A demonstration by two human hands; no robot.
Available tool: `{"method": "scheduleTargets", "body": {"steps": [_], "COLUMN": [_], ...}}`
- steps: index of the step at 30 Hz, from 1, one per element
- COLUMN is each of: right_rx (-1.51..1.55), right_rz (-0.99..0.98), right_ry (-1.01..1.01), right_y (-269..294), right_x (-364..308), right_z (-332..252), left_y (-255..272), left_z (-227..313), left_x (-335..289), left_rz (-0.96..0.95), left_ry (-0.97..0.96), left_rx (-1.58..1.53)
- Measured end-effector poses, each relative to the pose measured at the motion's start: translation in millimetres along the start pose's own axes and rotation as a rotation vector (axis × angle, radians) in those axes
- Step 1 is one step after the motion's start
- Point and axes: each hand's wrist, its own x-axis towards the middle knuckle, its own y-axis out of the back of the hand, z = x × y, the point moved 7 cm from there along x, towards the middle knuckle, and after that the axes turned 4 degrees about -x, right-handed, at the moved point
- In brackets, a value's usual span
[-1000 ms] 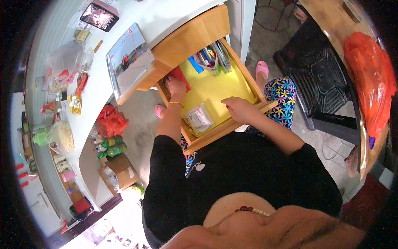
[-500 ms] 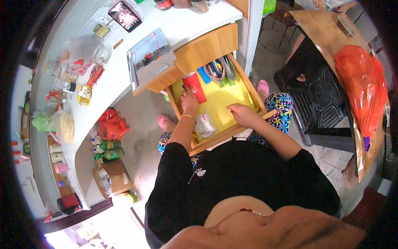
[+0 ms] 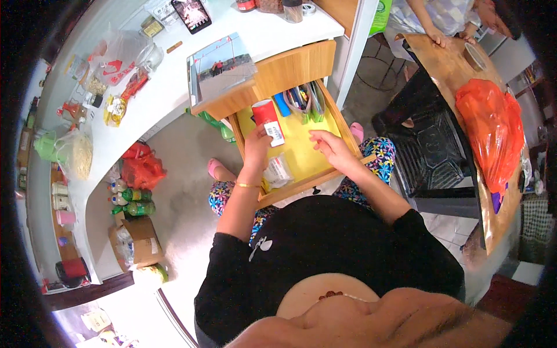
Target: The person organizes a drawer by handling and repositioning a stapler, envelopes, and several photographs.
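My left hand point(image 3: 256, 146) is over the left part of a pulled-out wooden drawer point(image 3: 339, 98) lined in yellow. Its fingers pinch a small white box point(image 3: 274, 133) with blue and dark print. Just beyond that box lies a red packet point(image 3: 264, 109), partly covered by it. Above the drawer's right half hovers my right hand point(image 3: 336, 151), fingers apart and holding nothing. A white plastic-wrapped packet point(image 3: 278, 171) lies in the near left corner. Toward the drawer's back are a blue object point(image 3: 282, 104) and an opened pouch point(image 3: 299, 97) holding pens and similar things.
A white counter point(image 3: 168, 75) curves around the left, bearing bags, jars and a phone point(image 3: 192, 15). A picture sheet point(image 3: 220, 64) lies above the upper drawer point(image 3: 296, 66). To the right, a table point(image 3: 432, 52) holds a red plastic bag point(image 3: 487, 127); another person's hands point(image 3: 438, 38) rest at its far end.
My left hand now has the small white box, held over the red packet. My right hand has opened its fingers and moved slightly. The whole view has shifted a little.
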Motion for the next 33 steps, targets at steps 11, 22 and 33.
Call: {"method": "scheduleTargets", "body": {"steps": [11, 22, 33], "right_rx": [-0.216, -0.386, -0.569], "right_rz": [0.073, 0.018, 0.141], "right_ry": [0.250, 0.312, 0.345], "right_y": [-11.2, -42.8, -13.0], "right_x": [4.6, -10.4, -0.1], "right_z": [-92.8, -97.3, -120.5], "left_y": [-76.3, -91.1, -99.2], "left_z": [11.5, 16.2, 55.2], "left_x": [-94.0, -104.2, -116.4], "left_rz": [-0.273, -0.251, -0.421], "left_ry": [0.248, 0.163, 0.015], "left_rx": [-0.928, -0.977, -0.737]}}
